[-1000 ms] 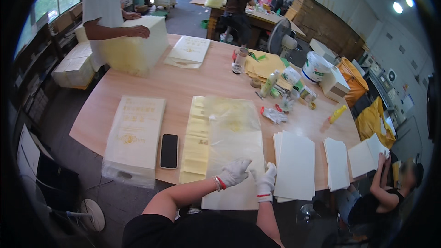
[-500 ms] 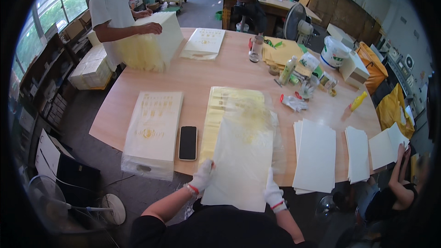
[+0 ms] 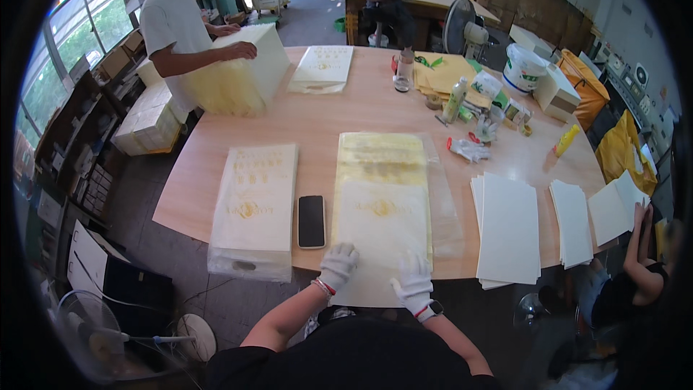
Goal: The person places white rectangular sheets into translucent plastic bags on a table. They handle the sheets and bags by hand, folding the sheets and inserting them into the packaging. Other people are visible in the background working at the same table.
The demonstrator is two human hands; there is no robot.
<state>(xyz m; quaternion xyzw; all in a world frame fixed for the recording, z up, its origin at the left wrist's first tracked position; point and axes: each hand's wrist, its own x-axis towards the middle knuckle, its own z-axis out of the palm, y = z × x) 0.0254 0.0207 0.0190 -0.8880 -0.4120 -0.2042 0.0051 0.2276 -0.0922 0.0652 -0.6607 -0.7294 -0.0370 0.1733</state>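
Note:
Both my hands wear white gloves. My left hand (image 3: 338, 265) and my right hand (image 3: 414, 283) lie flat, fingers spread, on the near end of a white sheet with a yellow emblem (image 3: 380, 224). That sheet rests on a clear plastic bag holding yellow-printed sheets (image 3: 382, 155) and overhangs the near edge of the round wooden table (image 3: 361, 108). A black phone (image 3: 311, 221) lies just left of my left hand.
A wrapped stack of white bags (image 3: 254, 206) sits left of the phone. White card stacks (image 3: 509, 227) lie to the right. A person at the far left holds a large pale bundle (image 3: 238, 72). Bottles, a bucket (image 3: 521, 68) and a glove (image 3: 469, 149) crowd the far right. Another person crouches at the right edge.
My hands slid the white sheet forward onto the plastic bag; they moved from gripping its near corners to pressing flat on it.

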